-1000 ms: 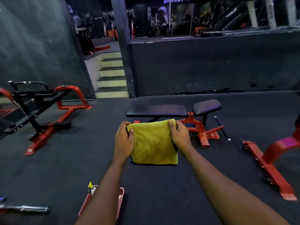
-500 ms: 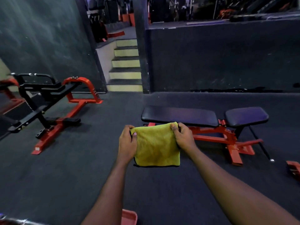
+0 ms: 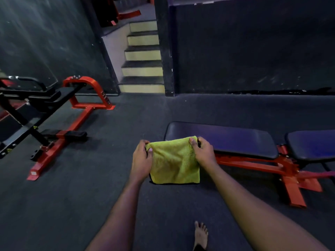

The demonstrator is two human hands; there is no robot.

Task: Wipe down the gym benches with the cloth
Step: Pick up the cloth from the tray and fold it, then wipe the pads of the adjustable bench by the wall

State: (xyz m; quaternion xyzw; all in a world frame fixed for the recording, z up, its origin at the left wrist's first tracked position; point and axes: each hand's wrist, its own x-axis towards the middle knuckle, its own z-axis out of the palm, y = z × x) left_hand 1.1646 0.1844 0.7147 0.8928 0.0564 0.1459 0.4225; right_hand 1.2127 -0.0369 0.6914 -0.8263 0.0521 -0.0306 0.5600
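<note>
A folded yellow-green cloth [image 3: 175, 162] hangs in front of me, held up by both hands. My left hand [image 3: 141, 158] pinches its upper left corner and my right hand [image 3: 204, 152] grips its upper right corner. Just beyond the cloth lies a flat gym bench [image 3: 235, 142] with dark padded cushions on a red steel frame; its long pad runs to the right, with a shorter seat pad [image 3: 311, 145] at the right edge. The cloth hangs in the air in front of the bench's left end.
A red and black exercise machine [image 3: 54, 113] stands on the dark rubber floor at the left. Steps [image 3: 143, 58] rise at the back beside a dark pillar and a dark wall. My bare foot [image 3: 200, 234] shows at the bottom.
I have stepped closer; the bench has grown larger and slid to the right of the view. The cloth stays held in both hands the same way. The pink tray has left the view.
</note>
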